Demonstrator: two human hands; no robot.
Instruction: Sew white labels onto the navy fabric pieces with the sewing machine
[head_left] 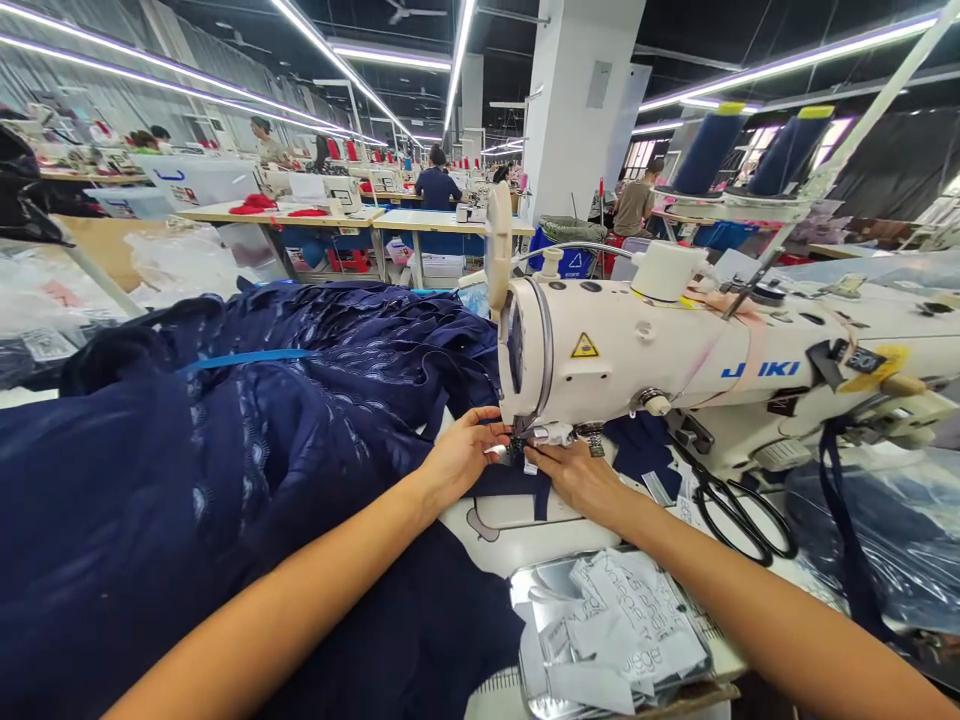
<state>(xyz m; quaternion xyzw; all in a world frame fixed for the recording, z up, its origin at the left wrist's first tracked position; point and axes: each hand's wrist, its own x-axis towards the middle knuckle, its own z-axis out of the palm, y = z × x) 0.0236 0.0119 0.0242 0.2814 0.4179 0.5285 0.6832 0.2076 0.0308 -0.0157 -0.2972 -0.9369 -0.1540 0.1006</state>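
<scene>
My left hand point(466, 452) is beside the needle area of a white sewing machine point(600, 340), its fingers curled in by the presser foot point(514, 452). Whatever those fingertips pinch is hidden. From the right, my right hand point(583, 482) reaches under the machine head, fingers closed at a small white label point(530, 466) on navy fabric point(504, 482). A large heap of navy garments point(300, 430), with lighter wavy bands, spreads to the left and hangs over the front edge. Below my right forearm, a metal tray point(529, 590) holds many loose printed white labels point(626, 625).
Black scissors point(742, 515) lie right of my right hand, near navy scraps point(645, 450). Plastic-bagged navy fabric point(885, 510) is at the far right. Two navy thread cones point(709, 150) stand above the machine. Other people sit at workstations behind, near a white pillar point(574, 110).
</scene>
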